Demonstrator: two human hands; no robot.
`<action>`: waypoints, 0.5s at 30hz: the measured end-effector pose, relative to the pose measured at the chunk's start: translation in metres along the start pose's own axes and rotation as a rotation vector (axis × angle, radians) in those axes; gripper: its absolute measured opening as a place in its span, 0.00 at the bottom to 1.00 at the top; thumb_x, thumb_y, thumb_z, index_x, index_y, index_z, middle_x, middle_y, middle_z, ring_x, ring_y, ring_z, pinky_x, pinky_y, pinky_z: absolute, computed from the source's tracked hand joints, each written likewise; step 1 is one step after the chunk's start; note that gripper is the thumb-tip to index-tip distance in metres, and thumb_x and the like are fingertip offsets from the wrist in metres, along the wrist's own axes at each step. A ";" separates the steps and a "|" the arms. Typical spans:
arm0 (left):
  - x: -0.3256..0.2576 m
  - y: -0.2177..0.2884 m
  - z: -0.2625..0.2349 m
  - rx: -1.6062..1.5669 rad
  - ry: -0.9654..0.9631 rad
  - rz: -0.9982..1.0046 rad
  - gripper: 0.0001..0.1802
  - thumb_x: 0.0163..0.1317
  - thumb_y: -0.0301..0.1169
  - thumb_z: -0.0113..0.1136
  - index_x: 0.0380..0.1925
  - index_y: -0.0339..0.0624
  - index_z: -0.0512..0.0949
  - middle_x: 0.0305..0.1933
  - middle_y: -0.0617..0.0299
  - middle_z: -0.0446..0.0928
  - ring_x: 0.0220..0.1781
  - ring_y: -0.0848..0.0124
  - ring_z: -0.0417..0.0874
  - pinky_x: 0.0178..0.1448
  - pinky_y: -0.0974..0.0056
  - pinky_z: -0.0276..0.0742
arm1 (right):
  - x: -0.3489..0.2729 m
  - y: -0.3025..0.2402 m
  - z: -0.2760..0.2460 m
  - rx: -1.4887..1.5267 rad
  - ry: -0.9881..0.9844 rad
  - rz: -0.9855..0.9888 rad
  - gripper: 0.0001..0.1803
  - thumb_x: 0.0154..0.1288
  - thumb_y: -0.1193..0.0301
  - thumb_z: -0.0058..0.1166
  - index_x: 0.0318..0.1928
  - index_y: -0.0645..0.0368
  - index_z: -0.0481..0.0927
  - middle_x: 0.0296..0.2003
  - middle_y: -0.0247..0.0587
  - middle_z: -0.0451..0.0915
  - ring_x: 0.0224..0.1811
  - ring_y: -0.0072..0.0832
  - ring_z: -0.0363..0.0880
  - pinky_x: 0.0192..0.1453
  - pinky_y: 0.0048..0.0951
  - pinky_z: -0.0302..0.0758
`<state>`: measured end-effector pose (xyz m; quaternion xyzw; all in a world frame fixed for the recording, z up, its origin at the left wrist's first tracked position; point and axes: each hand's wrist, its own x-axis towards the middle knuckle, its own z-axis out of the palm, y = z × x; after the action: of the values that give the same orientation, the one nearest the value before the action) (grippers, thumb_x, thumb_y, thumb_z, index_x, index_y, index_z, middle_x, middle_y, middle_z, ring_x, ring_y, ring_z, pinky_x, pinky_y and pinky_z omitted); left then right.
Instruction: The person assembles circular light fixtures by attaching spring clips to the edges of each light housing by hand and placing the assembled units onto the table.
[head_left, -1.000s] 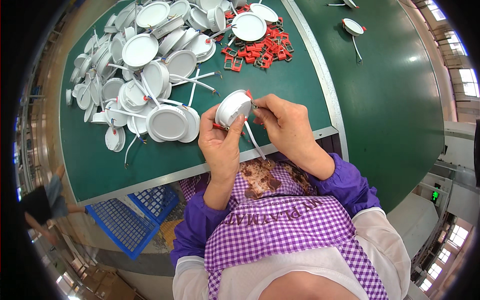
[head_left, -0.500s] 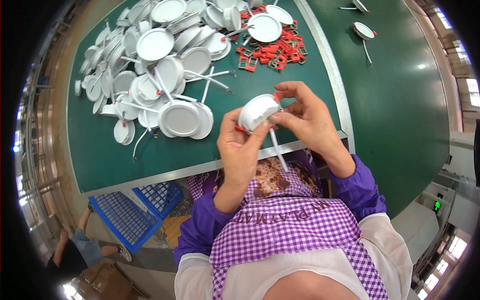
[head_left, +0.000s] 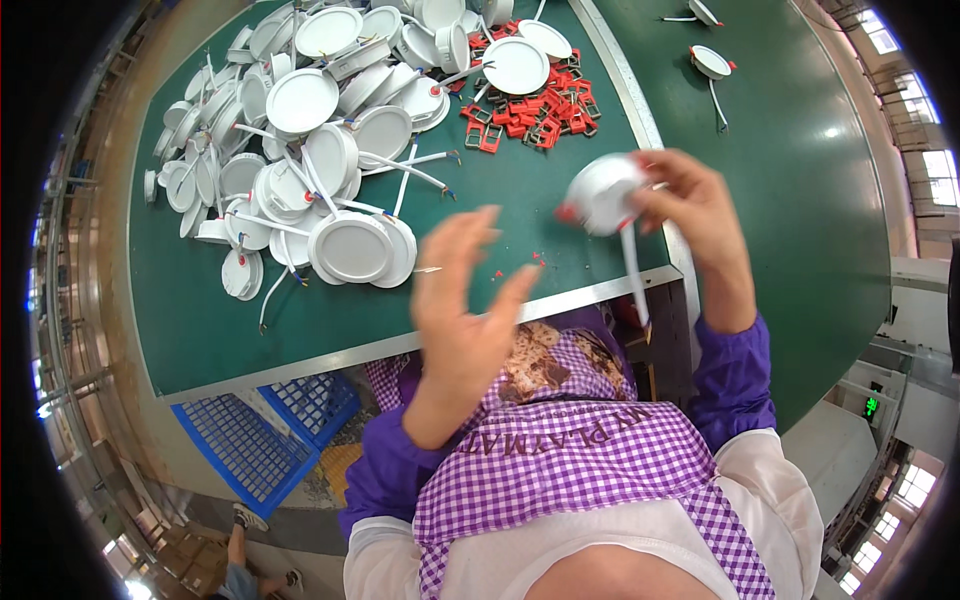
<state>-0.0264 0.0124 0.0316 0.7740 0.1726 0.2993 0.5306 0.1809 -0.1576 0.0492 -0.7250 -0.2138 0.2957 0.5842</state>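
Note:
A round white downlight point(head_left: 603, 195) with red clips at its sides and a white cable hanging down is pinched in my right hand point(head_left: 690, 200), over the table's right part near the metal divider. It is slightly smeared by motion. My left hand point(head_left: 460, 310) holds nothing, its fingers spread above the table's front edge. Left of it, a large heap of white downlights point(head_left: 350, 246) with loose cables covers the green table point(head_left: 500, 235). Behind my hands lies a pile of red clips with metal parts point(head_left: 545, 115), with a couple of downlights point(head_left: 516, 66) resting on it.
A metal rail point(head_left: 625, 75) separates the table from a green surface point(head_left: 790, 220) on the right, where two downlights point(head_left: 711, 63) lie far off. Tiny red bits point(head_left: 538, 258) lie near the front edge. Blue crates point(head_left: 250, 440) stand on the floor at left; a person's legs point(head_left: 240, 560) show beyond.
My right hand has carried the downlight to the right, toward the rail. My left hand has let go of it, moved slightly left and spread its fingers.

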 end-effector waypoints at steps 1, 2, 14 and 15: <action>0.005 0.001 -0.014 0.274 0.097 0.139 0.33 0.50 0.26 0.74 0.59 0.38 0.74 0.57 0.54 0.74 0.57 0.60 0.75 0.62 0.57 0.70 | 0.006 0.007 -0.024 -0.158 0.176 -0.106 0.23 0.58 0.75 0.67 0.54 0.67 0.78 0.40 0.41 0.83 0.33 0.24 0.83 0.32 0.21 0.80; 0.008 0.001 -0.029 0.549 0.196 0.276 0.35 0.47 0.28 0.76 0.59 0.41 0.75 0.58 0.53 0.72 0.61 0.56 0.72 0.64 0.55 0.67 | 0.010 0.004 -0.039 -0.297 0.377 -0.174 0.24 0.56 0.75 0.68 0.54 0.67 0.79 0.41 0.43 0.84 0.33 0.26 0.83 0.35 0.24 0.80; 0.015 -0.025 -0.072 0.853 0.174 0.028 0.41 0.46 0.27 0.76 0.64 0.44 0.71 0.63 0.55 0.70 0.65 0.56 0.68 0.66 0.55 0.66 | 0.076 0.030 0.072 -1.078 0.073 -0.540 0.06 0.61 0.71 0.58 0.35 0.61 0.79 0.35 0.46 0.78 0.41 0.44 0.80 0.43 0.44 0.78; 0.014 -0.015 -0.074 0.699 0.251 0.021 0.41 0.45 0.25 0.76 0.63 0.43 0.71 0.62 0.55 0.71 0.62 0.58 0.71 0.62 0.57 0.69 | 0.076 0.032 0.073 -1.078 0.073 -0.539 0.06 0.61 0.71 0.58 0.35 0.61 0.79 0.35 0.46 0.78 0.41 0.44 0.80 0.43 0.44 0.78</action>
<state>-0.0629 0.0799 0.0410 0.8675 0.3201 0.3203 0.2059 0.1863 -0.0627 -0.0060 -0.8488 -0.4897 -0.0380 0.1957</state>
